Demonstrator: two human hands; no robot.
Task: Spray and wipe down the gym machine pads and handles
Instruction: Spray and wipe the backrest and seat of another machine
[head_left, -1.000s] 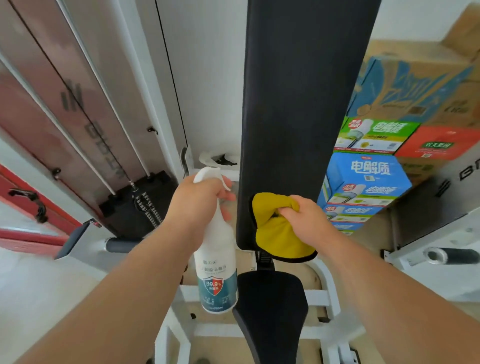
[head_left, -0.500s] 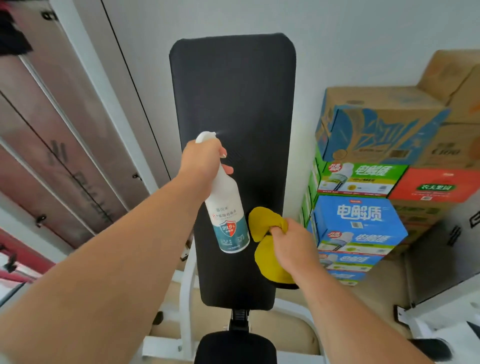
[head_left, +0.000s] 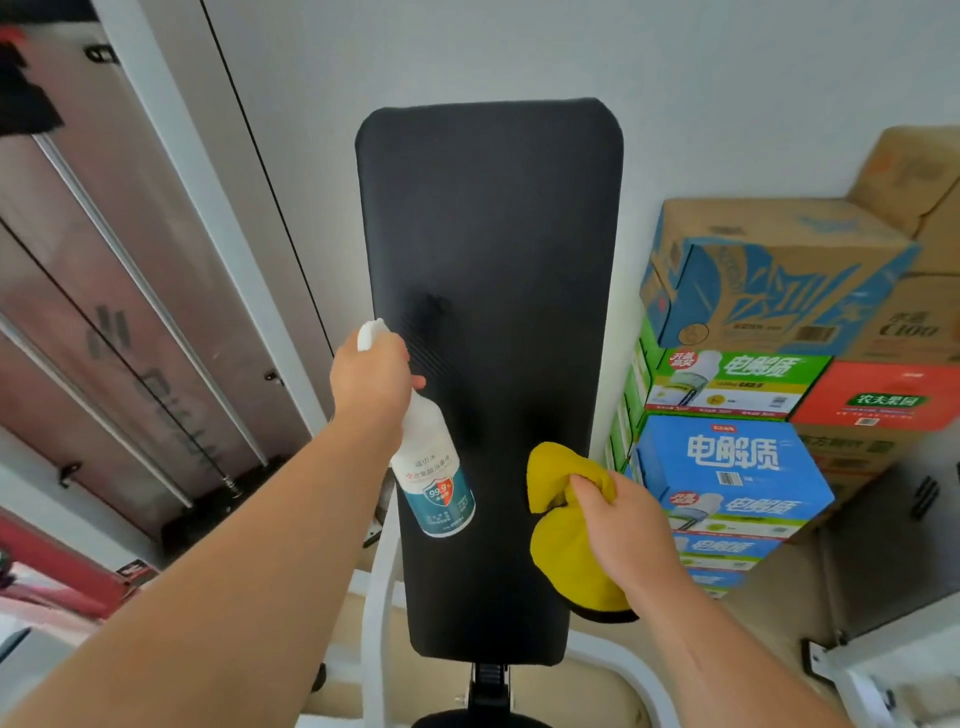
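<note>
A tall black back pad (head_left: 493, 249) of a gym machine stands upright in front of me against a white wall. My left hand (head_left: 370, 375) grips a white spray bottle (head_left: 434, 473) with a blue label, its nozzle up near the pad's left edge at mid height. A darker wet-looking patch shows on the pad just beyond the nozzle. My right hand (head_left: 618, 525) clutches a bunched yellow cloth (head_left: 563, 545) against the pad's lower right edge. Only the top of the black seat pad (head_left: 483, 721) shows at the bottom.
Stacked cardboard drink boxes (head_left: 737, 467) stand close on the right of the pad. The machine's white frame (head_left: 375, 613) runs below the pad. A weight stack with guide rods and a translucent cover (head_left: 145, 364) stands on the left.
My view has tilted up, so the whole back pad shows. Both hands now sit higher against the pad, the bottle's nozzle by its middle, and a darker patch has appeared there.
</note>
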